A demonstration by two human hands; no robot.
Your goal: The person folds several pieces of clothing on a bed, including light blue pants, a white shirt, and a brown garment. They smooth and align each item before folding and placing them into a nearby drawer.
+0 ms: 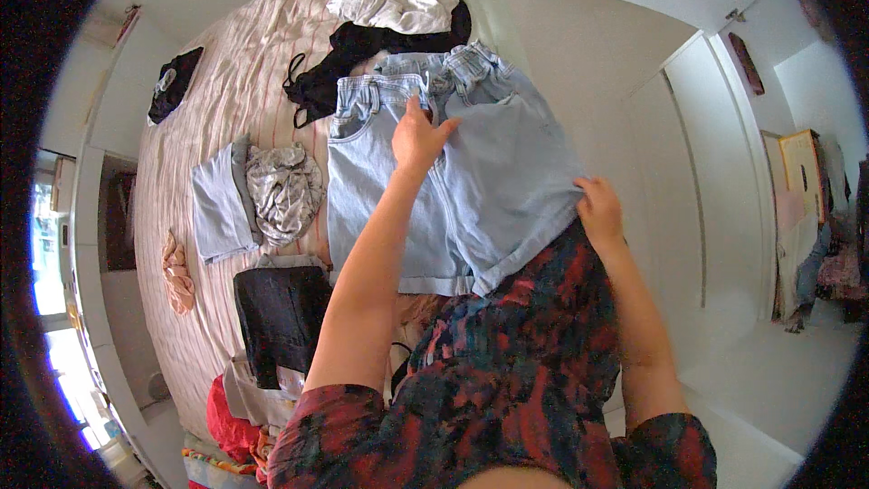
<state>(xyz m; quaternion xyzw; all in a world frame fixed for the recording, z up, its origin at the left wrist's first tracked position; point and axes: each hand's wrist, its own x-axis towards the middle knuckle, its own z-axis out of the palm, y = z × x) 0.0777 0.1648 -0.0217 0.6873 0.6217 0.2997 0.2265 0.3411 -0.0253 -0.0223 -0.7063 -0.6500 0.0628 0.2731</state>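
Observation:
Light-blue denim shorts point(380, 210) are spread out in front of me, waistband away from me and rolled hems towards me. My left hand point(419, 138) lies on the fly just below the waistband, its thumb and fingers apart. At the right edge of the shorts, my right hand point(597, 207) pinches the denim near the outer side of the leg, above the hem. Beyond the waistband lies a black strappy garment point(366, 44), partly under the shorts, with a crumpled whitish garment point(400, 3) on top of it.
Left of the shorts on the striped bedsheet point(224, 81) lie a grey-blue folded cloth point(220, 204), a crumpled patterned grey garment point(285, 193), a folded black garment point(282, 316), a peach cloth point(178, 275) and a small black garment point(176, 85). Red fabric point(231, 418) lies nearer; an open wardrobe point(801, 204) stands right.

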